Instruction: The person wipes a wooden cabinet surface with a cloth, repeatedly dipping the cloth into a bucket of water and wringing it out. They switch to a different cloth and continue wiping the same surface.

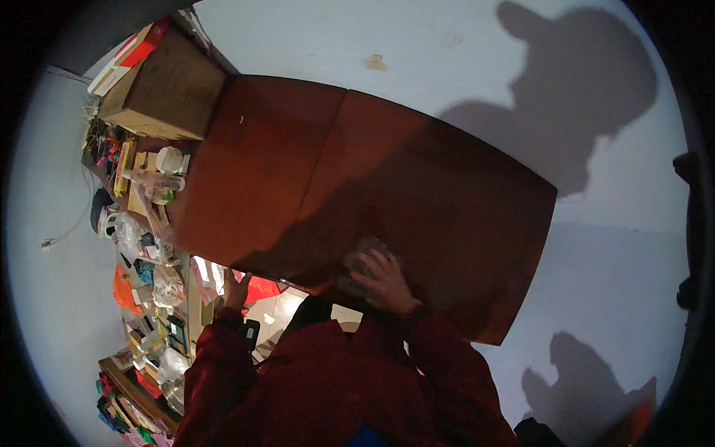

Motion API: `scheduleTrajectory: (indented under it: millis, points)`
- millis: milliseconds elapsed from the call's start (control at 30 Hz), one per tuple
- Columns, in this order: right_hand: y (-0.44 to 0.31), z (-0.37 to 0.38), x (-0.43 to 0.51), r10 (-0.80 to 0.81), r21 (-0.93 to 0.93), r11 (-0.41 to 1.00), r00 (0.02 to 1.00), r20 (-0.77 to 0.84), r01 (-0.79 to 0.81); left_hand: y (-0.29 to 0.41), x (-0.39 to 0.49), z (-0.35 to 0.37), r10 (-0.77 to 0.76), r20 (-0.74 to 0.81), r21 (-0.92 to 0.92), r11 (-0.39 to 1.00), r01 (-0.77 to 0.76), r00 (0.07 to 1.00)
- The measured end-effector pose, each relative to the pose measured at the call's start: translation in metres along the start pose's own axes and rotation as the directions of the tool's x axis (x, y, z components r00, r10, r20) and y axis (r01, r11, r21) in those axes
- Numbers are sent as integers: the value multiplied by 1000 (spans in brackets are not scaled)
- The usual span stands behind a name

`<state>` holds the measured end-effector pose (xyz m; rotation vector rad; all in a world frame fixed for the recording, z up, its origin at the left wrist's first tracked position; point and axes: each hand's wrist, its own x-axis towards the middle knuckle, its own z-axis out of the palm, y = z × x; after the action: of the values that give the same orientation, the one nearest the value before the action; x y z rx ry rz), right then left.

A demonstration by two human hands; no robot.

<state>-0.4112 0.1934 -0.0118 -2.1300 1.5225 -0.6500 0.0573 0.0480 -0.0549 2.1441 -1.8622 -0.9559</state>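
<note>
A reddish-brown wooden tabletop (pixel 268 162) stretches before me, with a seam running across it. Near its front edge my right hand (pixel 385 282) presses a greyish cloth (pixel 371 246) flat against the surface, fingers spread over it. The cloth is dim and partly covered by the hand. My left hand (pixel 237 290) is at the front edge, further left, with its fingertips up by the rim. Whether it grips that edge is hard to see.
A large brown box (pixel 173 84) stands at the far left of the tabletop. Nearby are a clear plastic bottle (pixel 156 180) and a white-lidded jar (pixel 169 160). Plastic bags (pixel 167 285) and small boxes crowd the left side. A pale wall (pixel 313 39) borders the back.
</note>
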Motion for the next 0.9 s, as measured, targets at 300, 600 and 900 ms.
scheduleTrajectory:
  millis: [300, 600, 900]
  points:
    - [97, -54, -66, 513, -90, 468, 353, -782, -879, -25, 47, 6, -293, -339, -374, 914, 158, 894]
    - [-8, 43, 187, 253, -183, 920, 882, -398, -346, -46, 91, 32, -722, -160, -575, 622, 531, 673]
    - [71, -22, 134, 282, -175, 909, 868, -410, -378, 4, 91, 37, -828, -268, -746, 502, 438, 492]
